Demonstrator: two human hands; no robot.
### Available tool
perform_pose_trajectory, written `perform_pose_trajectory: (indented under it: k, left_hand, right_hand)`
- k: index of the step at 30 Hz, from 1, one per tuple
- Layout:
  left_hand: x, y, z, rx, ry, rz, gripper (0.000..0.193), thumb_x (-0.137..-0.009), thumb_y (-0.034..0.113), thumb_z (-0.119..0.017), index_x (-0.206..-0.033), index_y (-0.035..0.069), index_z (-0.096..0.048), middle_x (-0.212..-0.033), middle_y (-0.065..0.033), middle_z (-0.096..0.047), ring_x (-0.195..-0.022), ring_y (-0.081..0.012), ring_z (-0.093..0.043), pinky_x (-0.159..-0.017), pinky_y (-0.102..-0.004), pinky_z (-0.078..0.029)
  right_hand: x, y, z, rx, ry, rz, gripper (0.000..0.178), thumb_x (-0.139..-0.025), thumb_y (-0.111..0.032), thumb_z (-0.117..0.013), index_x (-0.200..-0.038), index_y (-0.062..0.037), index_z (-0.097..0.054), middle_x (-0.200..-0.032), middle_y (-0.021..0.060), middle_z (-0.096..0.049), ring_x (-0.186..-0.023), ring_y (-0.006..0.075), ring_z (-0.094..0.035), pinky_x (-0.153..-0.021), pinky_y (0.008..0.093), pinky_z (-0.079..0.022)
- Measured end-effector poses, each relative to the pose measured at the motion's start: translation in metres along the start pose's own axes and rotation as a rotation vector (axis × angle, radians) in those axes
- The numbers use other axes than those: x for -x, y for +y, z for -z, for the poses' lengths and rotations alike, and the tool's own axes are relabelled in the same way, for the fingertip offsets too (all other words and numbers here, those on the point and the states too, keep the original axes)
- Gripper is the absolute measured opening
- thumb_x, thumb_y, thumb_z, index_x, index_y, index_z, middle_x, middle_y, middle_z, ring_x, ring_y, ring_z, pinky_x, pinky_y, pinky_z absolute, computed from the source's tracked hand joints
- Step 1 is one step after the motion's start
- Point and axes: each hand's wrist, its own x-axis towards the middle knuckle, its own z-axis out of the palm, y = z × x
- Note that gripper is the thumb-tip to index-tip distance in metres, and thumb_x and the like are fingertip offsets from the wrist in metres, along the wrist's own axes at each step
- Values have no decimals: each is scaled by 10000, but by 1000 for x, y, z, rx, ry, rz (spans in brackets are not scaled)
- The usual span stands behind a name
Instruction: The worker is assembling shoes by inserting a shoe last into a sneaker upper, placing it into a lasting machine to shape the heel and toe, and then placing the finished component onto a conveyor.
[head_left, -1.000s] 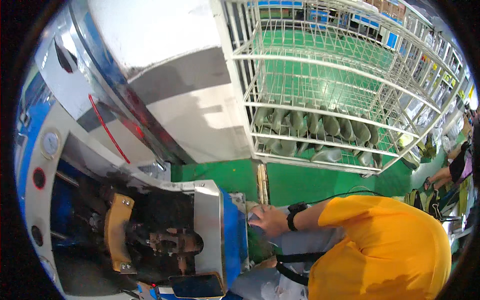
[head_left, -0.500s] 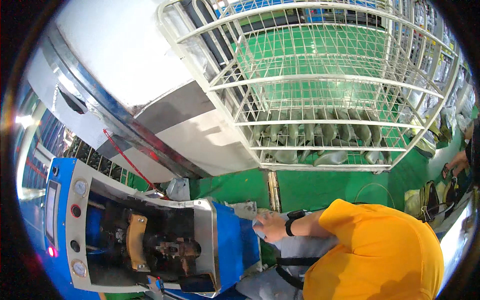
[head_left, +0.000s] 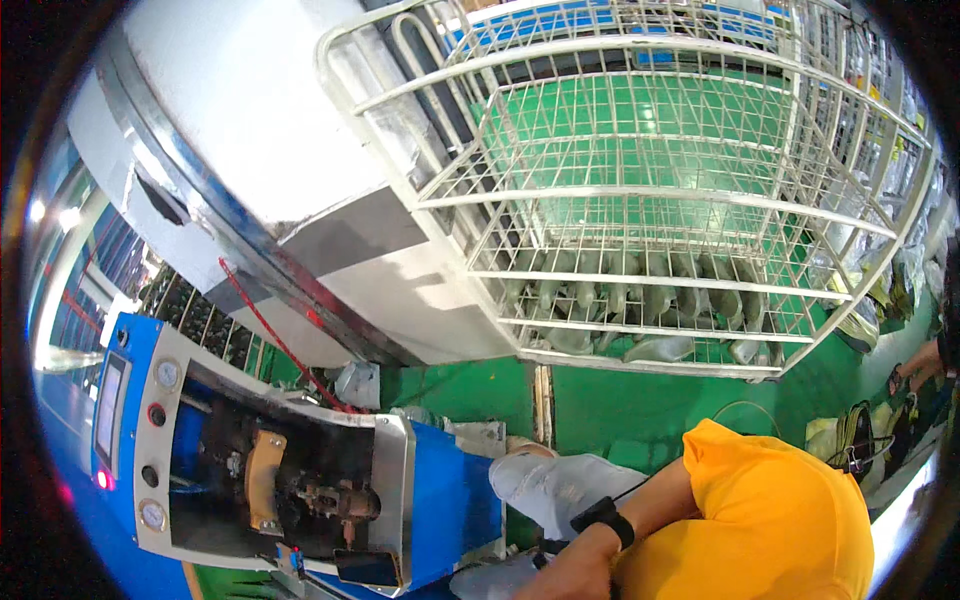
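My right hand [head_left: 575, 578] is low in the picture, by my lap, and the lower edge cuts it off. Its fingers are hidden, so whether it holds anything does not show. A black wristband [head_left: 622, 527] is round that wrist, below the yellow-orange sleeve [head_left: 712, 462]. Under the forearm are my legs in pale, worn jeans [head_left: 560, 492], with a knee close to the blue side of a machine [head_left: 438, 505]. Inside the machine's open bay stand a curved tan pad [head_left: 265, 482] and a dark metal clamp [head_left: 345, 502]. My left hand is out of view.
A white wire cage rack [head_left: 650, 195] holds several grey-green shoe-shaped forms [head_left: 660, 300] on its bottom shelf. A pale wall [head_left: 240, 90] stands left of it. Gauges and a panel [head_left: 108, 410] line the machine's left side. Another person's hand [head_left: 915, 370] shows at far right.
My right hand has left the knee and come down and back toward my lap. The view has shifted slightly, so the rack and machine sit a little differently.
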Motion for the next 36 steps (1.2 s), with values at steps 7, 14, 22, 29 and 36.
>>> perform_pose_trajectory:
  k: [7,14,22,29,36]
  left_hand:
    - [40,6,-71,354,-302,115,922,-876,669,-619,-1526,51,-403,-1511,-191,-471,-1354,-384,-473,-1136,-546,-389]
    - [46,-10,-125,721,-564,304,899,-917,694,-548,-1572,102,-373,-1559,-154,-442,-1389,-360,-452,-1157,-550,-375]
    - [59,-24,-140,846,-605,273,618,-1010,474,-558,-1508,122,-457,-1467,-151,-529,-1317,-306,-515,-1113,-498,-425]
    - [40,-36,-154,788,-606,10,375,-991,222,-656,-1315,52,-573,-1236,-110,-646,-1096,-243,-591,-981,-414,-475]
    - [64,-55,-108,228,-475,-174,249,-976,227,-698,-1098,11,-681,-895,-61,-668,-817,-150,-573,-778,-295,-479]
  right_hand:
    - [14,3,21,-565,451,-362,1252,-830,-659,-745,-1647,-79,6,-1676,180,-169,-1529,295,-228,-1218,429,-260]
    - [47,35,8,-1060,499,-546,1384,-720,-553,-875,-1654,-145,62,-1631,103,-259,-1443,246,-348,-1177,391,-309]
    - [81,70,-24,-1316,439,-778,1092,-823,-437,-803,-1634,-80,-164,-1461,62,-506,-1242,145,-528,-1047,317,-439]
    - [52,13,39,-1541,601,-1060,588,-869,-348,-745,-1359,-74,-567,-1174,38,-694,-1019,170,-667,-915,329,-541]
    - [69,10,18,-1689,535,-1389,650,-889,-339,-741,-1425,-40,-526,-1208,91,-708,-1007,221,-713,-912,364,-581]
